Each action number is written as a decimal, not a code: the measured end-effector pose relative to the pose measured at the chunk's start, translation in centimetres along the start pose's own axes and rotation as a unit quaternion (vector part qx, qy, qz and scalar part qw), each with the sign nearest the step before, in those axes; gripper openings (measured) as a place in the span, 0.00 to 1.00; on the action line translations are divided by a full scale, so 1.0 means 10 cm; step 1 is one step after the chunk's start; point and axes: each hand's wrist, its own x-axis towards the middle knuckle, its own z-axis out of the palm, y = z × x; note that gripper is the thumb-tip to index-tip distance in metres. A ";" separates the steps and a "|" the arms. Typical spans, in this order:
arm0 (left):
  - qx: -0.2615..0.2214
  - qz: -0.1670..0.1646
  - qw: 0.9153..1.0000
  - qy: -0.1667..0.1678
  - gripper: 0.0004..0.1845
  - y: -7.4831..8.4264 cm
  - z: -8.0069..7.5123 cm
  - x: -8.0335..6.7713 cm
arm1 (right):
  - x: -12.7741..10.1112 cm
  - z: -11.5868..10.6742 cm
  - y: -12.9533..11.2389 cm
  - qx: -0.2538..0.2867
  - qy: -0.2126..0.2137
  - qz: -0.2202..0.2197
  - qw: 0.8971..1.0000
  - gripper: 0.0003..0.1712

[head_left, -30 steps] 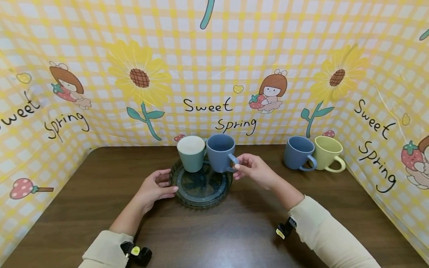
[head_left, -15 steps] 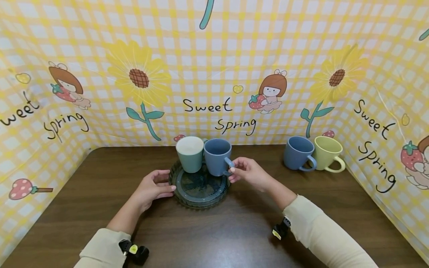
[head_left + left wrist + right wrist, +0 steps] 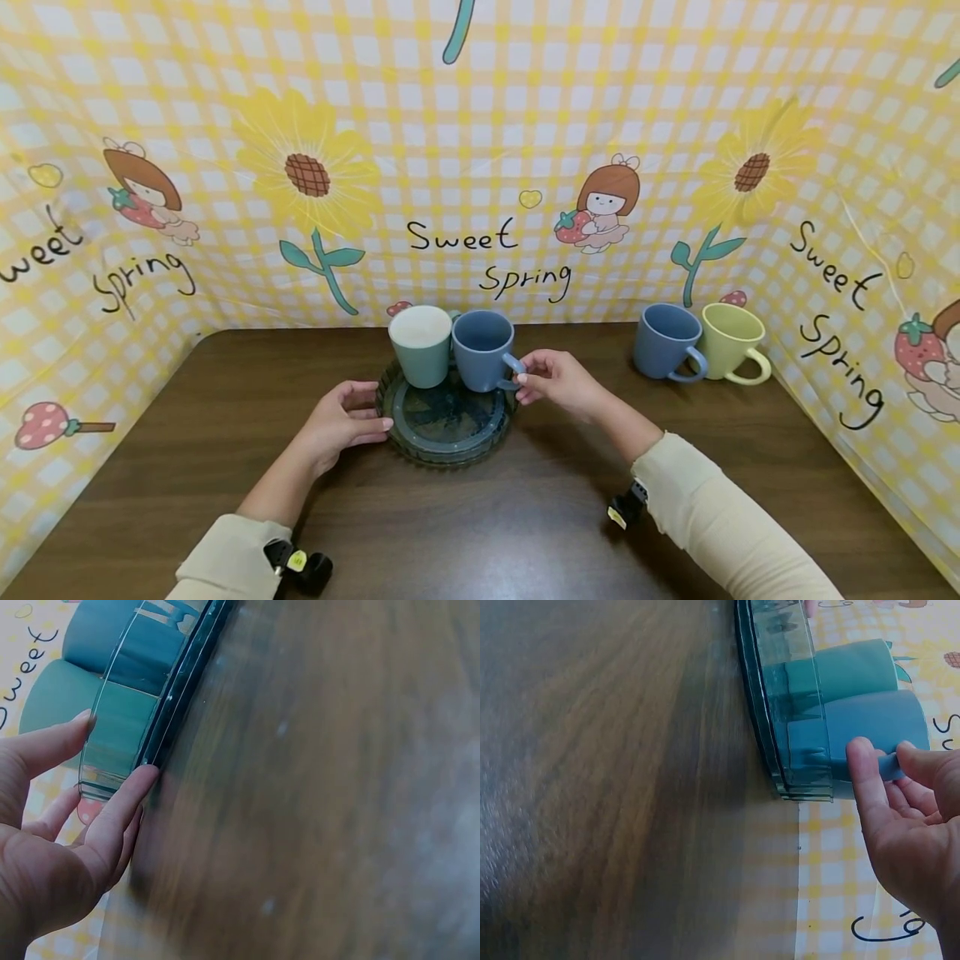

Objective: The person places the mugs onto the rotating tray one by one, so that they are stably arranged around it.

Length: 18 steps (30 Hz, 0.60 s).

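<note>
A round, dark clear-glass dish (image 3: 450,437) with a fluted rim sits on the table. Inside its back part a green mug (image 3: 422,354) with a white inside stands upright, and beside it is an upright blue mug (image 3: 483,354). My right hand (image 3: 562,383) pinches the blue mug's handle between thumb and fingers; the right wrist view shows this grip (image 3: 907,802) outside the glass wall. At the dish's left side my left hand (image 3: 337,425) holds the wall, thumb and fingers spread on it. The lower parts of both mugs show through the glass in the wrist views.
Another blue mug (image 3: 667,342) and a yellow mug (image 3: 733,343) stand side by side at the back right, handles toward the right front. A checked cloth (image 3: 480,167) hangs behind and at both sides of the brown wooden table (image 3: 480,533).
The blue mug in my right hand has come slightly down and left, close to the green mug. My left hand has stayed at the dish's side.
</note>
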 end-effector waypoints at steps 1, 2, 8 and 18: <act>0.000 -0.001 1.000 0.001 0.40 0.00 0.00 0.00 | 0.01 -0.01 0.00 -0.004 0.005 0.004 1.000 0.13; -0.001 -0.001 1.000 0.002 0.40 0.01 0.00 -0.01 | 0.01 -0.01 -0.01 -0.009 0.009 0.007 1.000 0.14; -0.002 0.001 1.000 -0.002 0.43 0.01 0.02 -0.02 | 0.01 -0.02 -0.02 -0.020 0.025 0.009 0.999 0.14; 0.007 -0.009 1.000 -0.015 0.47 -0.01 0.01 -0.02 | 0.02 0.01 0.00 -0.018 0.033 0.000 0.999 0.13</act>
